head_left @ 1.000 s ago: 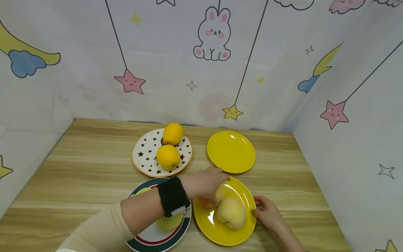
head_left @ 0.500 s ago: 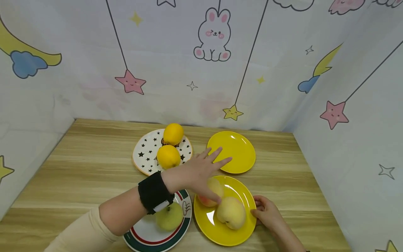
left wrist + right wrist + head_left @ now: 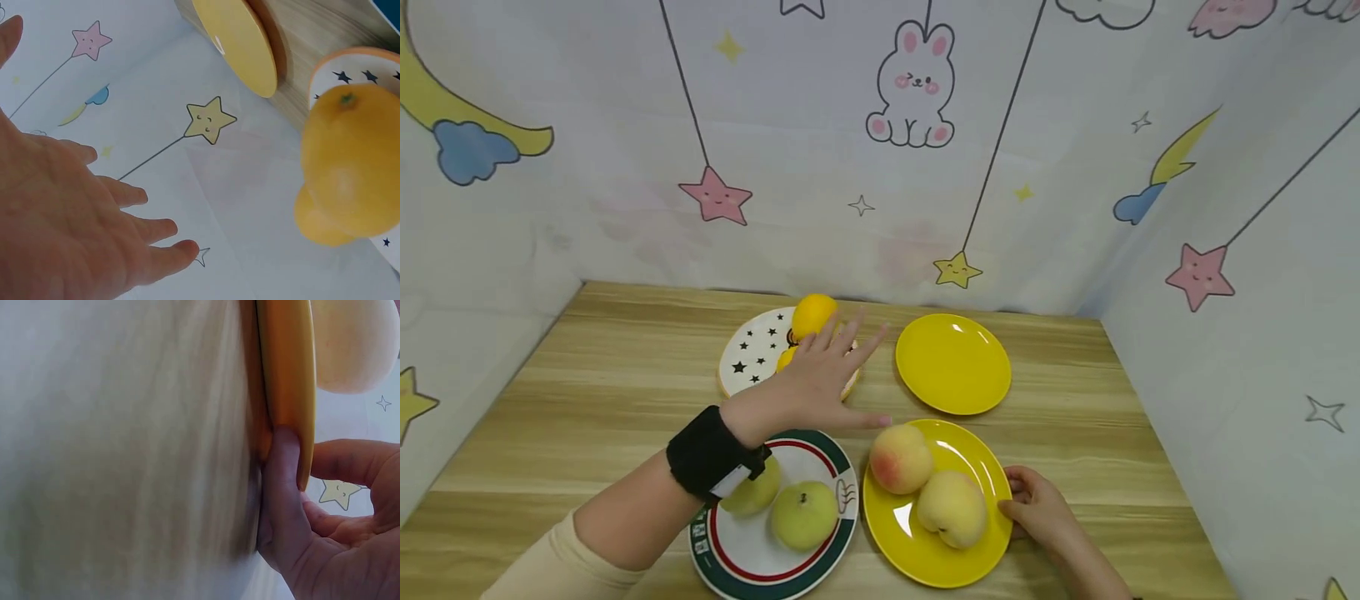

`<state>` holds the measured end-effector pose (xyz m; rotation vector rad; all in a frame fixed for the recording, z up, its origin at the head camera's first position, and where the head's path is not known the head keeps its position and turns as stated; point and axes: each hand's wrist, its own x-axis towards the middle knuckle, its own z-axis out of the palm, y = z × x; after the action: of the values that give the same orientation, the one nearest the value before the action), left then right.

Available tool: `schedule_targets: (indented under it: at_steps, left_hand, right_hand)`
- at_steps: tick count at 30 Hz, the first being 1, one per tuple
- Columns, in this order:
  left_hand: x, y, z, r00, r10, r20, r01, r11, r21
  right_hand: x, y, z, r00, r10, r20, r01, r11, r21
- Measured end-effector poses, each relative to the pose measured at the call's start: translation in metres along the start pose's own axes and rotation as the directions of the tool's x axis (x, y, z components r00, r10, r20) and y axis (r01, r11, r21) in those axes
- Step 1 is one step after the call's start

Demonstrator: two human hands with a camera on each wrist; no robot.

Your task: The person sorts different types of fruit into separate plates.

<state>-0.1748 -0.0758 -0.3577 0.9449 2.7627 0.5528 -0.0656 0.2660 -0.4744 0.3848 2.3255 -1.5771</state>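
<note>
Yellow plate (image 3: 910, 554) with peaches (image 3: 901, 459), rim pinched by right hand (image 3: 1042, 510), lies near spread left hand (image 3: 811, 385).

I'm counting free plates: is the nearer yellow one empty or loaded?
Loaded: two peaches lie on the nearer yellow plate in the head view.

Staged-looking spot: wood-grain table (image 3: 632, 367), wrinkled cartoon-print backdrop (image 3: 805, 246) closing in left, back and right. Home, lab or office? Can't tell from here.
</note>
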Motion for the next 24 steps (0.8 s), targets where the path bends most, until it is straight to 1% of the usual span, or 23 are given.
schedule_targets:
  at_steps: [4,7,9,13,16,18,20,22,24]
  left_hand:
    - [-0.004,-0.013,0.000,0.997,-0.069,-0.028,0.069,0.998,-0.010]
    - [-0.008,-0.021,0.001,0.993,-0.108,-0.037,0.107,0.994,-0.025]
    - [-0.011,-0.026,0.002,0.991,-0.131,-0.040,0.129,0.991,-0.041]
    - [-0.016,-0.034,0.004,0.984,-0.177,-0.037,0.174,0.983,-0.064]
    - [-0.017,-0.039,0.003,0.979,-0.203,-0.030,0.201,0.977,-0.067]
    - [-0.018,-0.043,0.002,0.976,-0.214,-0.026,0.212,0.975,-0.068]
    - [-0.019,-0.047,0.000,0.973,-0.231,-0.016,0.230,0.971,-0.064]
    - [-0.020,-0.051,-0.002,0.968,-0.251,-0.011,0.250,0.966,-0.059]
    - [-0.021,-0.055,-0.003,0.961,-0.276,0.004,0.275,0.959,-0.064]
  right_hand:
    - [0.002,0.000,-0.009,0.995,-0.038,0.095,0.043,0.998,-0.045]
    - [0.007,-0.001,-0.017,0.981,-0.064,0.183,0.079,0.994,-0.073]
    - [0.010,-0.003,-0.022,0.969,-0.066,0.238,0.089,0.992,-0.086]
    - [0.019,-0.008,-0.032,0.944,-0.032,0.329,0.075,0.990,-0.117]
    - [0.026,-0.013,-0.041,0.926,0.016,0.378,0.048,0.986,-0.159]
    - [0.033,-0.018,-0.048,0.920,0.043,0.391,0.037,0.980,-0.194]
    - [0.041,-0.024,-0.054,0.926,0.061,0.372,0.024,0.975,-0.221]
    - [0.052,-0.030,-0.060,0.942,0.057,0.329,0.021,0.974,-0.227]
    - [0.064,-0.035,-0.063,0.962,0.040,0.269,0.024,0.973,-0.231]
